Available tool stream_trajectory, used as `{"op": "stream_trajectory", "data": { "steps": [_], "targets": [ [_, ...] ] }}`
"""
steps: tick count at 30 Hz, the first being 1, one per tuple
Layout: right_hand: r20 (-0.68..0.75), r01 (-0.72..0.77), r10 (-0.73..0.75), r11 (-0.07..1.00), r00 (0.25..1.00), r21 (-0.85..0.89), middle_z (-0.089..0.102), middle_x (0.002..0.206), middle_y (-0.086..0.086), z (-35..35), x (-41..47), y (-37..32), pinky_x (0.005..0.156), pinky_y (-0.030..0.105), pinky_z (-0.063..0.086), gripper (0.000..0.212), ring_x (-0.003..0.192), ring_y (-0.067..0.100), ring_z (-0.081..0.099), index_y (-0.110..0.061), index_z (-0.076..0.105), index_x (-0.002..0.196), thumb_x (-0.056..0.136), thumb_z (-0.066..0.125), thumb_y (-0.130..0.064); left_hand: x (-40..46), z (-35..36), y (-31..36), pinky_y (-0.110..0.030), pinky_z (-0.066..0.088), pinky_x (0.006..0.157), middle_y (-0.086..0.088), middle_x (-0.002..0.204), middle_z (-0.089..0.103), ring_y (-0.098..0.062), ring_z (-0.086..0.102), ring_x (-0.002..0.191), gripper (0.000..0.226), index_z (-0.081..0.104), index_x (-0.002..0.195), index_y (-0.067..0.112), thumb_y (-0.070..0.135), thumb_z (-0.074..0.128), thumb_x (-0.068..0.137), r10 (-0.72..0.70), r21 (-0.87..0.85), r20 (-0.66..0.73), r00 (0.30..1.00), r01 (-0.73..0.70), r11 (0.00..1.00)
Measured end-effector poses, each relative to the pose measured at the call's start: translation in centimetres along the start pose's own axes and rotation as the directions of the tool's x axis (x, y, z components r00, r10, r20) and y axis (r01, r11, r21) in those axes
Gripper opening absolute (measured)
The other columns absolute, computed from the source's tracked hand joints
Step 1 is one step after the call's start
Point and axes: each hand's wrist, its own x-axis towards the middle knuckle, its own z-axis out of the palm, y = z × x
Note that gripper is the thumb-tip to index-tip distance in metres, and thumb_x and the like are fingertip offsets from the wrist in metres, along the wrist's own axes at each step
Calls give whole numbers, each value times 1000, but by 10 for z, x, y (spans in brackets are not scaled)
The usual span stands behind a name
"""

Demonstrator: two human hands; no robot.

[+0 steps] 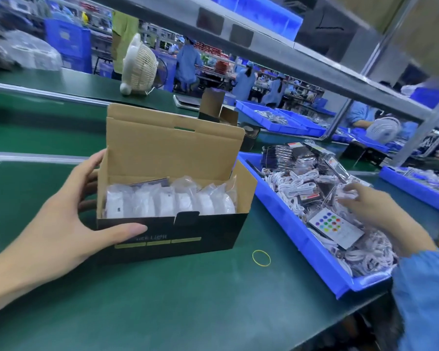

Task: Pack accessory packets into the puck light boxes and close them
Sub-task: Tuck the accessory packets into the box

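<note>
A black puck light box point(188, 236) stands on the green table, its brown lid flap upright and open. Several white puck lights in clear bags point(170, 201) fill it. My left hand point(61, 224) holds the box's left end, thumb across the front face and fingers behind the left wall. To the right, a blue tray point(302, 239) holds many accessory packets point(302, 186) with white cables, and a remote card with coloured dots point(336, 230). My right hand point(373, 206) reaches into the tray and rests on the packets; whether it grips one is unclear.
A yellow rubber band point(261, 258) lies on the table in front of the box. Another open box point(213, 107) stands behind, with more blue trays point(284, 122) beyond. A white fan point(138, 67) sits at the back. Metal shelving point(314, 54) runs overhead on the right.
</note>
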Motion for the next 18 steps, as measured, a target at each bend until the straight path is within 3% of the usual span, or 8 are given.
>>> {"op": "stream_trajectory", "data": {
  "steps": [5,7,10,12,15,18],
  "targets": [
    [2,-85,87,982,996,-170,64,116,9,3,23,8,87,39,52,44,99,29,61,-30,53,128,86,65,-30,-1,0,9,-28,41,97,29,140,55,11,54,125,117,30,150,57,78,85,49,-42,-73,31,999,44,996],
    [-43,-92,88,991,995,-100,66,105,7,-1,24,8,78,36,53,34,86,27,63,-32,62,116,83,69,-28,-1,-1,14,-30,41,100,26,138,58,4,55,128,104,34,147,58,79,80,56,-56,-145,49,997,62,988],
    [-227,-120,114,993,967,-14,68,89,6,-8,26,21,66,38,56,23,76,29,61,-35,70,104,84,64,-25,-2,0,23,-32,43,100,22,131,63,-1,57,126,74,41,140,61,74,69,72,-86,-237,18,996,88,968],
    [-245,-98,103,995,964,31,68,84,9,-10,23,24,68,43,57,16,77,31,62,-29,72,101,87,64,-25,-4,0,26,-30,42,99,24,131,62,-1,56,127,66,41,140,61,68,63,77,-107,-232,15,994,108,967],
    [-455,107,-78,994,887,37,66,80,11,-22,6,15,73,42,55,8,75,28,63,-23,64,92,88,60,-29,-4,0,30,-31,43,98,24,131,61,-1,55,128,65,39,139,62,65,61,78,-119,-237,36,992,124,964],
    [-622,435,-303,898,722,67,63,89,-4,-52,-36,-37,69,45,56,14,80,21,64,-42,55,95,89,51,-55,-3,-6,25,-32,43,102,22,132,60,-4,54,131,73,36,141,61,63,67,75,-129,-243,87,988,146,959]
  ]
}}
